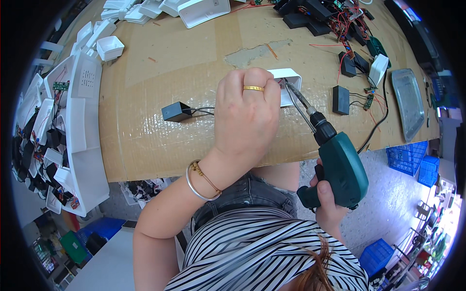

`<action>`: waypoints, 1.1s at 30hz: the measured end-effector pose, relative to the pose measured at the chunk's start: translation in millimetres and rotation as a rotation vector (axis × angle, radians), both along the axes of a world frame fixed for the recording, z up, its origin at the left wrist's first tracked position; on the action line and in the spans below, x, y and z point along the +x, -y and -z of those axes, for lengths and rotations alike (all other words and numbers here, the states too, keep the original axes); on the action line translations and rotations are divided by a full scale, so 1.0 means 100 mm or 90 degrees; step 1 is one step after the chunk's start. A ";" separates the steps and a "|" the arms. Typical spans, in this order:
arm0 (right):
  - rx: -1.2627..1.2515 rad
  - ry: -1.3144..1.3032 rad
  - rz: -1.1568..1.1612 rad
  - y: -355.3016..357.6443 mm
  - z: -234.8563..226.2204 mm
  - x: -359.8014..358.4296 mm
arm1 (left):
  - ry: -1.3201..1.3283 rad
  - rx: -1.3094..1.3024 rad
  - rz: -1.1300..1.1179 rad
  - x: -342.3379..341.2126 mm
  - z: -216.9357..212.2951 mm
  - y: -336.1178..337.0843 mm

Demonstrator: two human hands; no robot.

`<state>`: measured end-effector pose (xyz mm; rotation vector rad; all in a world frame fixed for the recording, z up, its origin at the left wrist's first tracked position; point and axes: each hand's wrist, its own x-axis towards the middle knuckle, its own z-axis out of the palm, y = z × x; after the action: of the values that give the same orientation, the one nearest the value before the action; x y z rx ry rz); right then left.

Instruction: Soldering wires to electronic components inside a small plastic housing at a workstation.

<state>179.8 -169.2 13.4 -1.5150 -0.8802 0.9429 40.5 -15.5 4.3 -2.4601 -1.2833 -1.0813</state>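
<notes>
Two bare hands in my head view, both over or beside a brown cardboard-covered table (160, 150).

Right hand (328, 201): wrapped round the handle of one dark green, pistol-shaped tool (342, 169) with a pointed metal tip (301, 97). One thin metal tube (303, 115) runs alongside; both ends reach into one open white plastic casing (291, 73) near the table's middle.

Left hand (247, 104): fingers curled downward over the casing's left end; from here I cannot tell what the hidden fingertips grip. One gold-coloured ring; two bands at the wrist, one silver-coloured, one brown cord.

Left of that hand, one small black rectangular box (175, 112) lies on its side, two dark wires (201, 110) running under the hand.

Right of the tool's tip I count one more black box (341, 100), wired to one small green circuit board (368, 102). Beyond, one grey shallow tray (407, 104). At far left, one white plastic bin (82, 145) holds casings and black parts, too jumbled for me to count. Three blue plastic baskets at right: two (407, 157) near the table edge, one (376, 256) lower down.
</notes>
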 end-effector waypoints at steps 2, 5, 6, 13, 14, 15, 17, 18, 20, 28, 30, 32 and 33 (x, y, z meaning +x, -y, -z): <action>-0.010 -0.001 0.004 -0.01 -0.01 -0.01 | 0.001 0.000 0.001 0.00 0.00 0.00; -0.023 -0.001 0.012 -0.03 -0.03 -0.02 | 0.001 0.000 0.000 0.00 0.00 -0.01; -0.025 -0.002 0.013 -0.03 -0.03 -0.02 | -0.001 0.003 -0.001 0.00 0.00 -0.01; -0.021 -0.002 0.023 -0.04 -0.01 -0.02 | -0.002 -0.004 -0.008 0.00 -0.01 0.00; -0.007 0.004 0.016 -0.04 0.00 0.00 | -0.002 -0.004 -0.008 0.00 -0.01 0.00; 0.007 0.010 0.009 -0.03 0.01 0.00 | 0.000 -0.003 -0.007 0.01 -0.01 -0.01; -0.002 0.012 0.015 -0.04 0.01 0.00 | 0.002 -0.002 -0.006 0.00 -0.01 -0.01; -0.011 0.013 0.020 -0.04 0.00 -0.01 | 0.003 0.002 -0.006 0.00 0.00 -0.01; -0.014 0.003 0.027 -0.04 -0.01 -0.03 | 0.005 0.006 -0.006 0.00 0.00 -0.01; -0.011 0.000 0.017 -0.05 -0.02 0.00 | 0.008 0.001 -0.006 0.00 -0.01 -0.02; 0.001 0.007 0.015 -0.04 0.00 0.00 | 0.009 0.002 -0.006 0.00 0.00 -0.02; 0.000 0.004 0.016 -0.05 -0.01 0.00 | 0.011 0.003 -0.006 0.00 0.01 -0.01; -0.001 0.001 0.017 -0.05 -0.01 -0.01 | 0.010 0.007 -0.006 0.00 0.01 -0.02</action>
<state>179.0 -164.7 14.1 -1.5254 -0.8582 0.9228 41.0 -13.9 3.7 -2.4393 -1.2893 -1.1046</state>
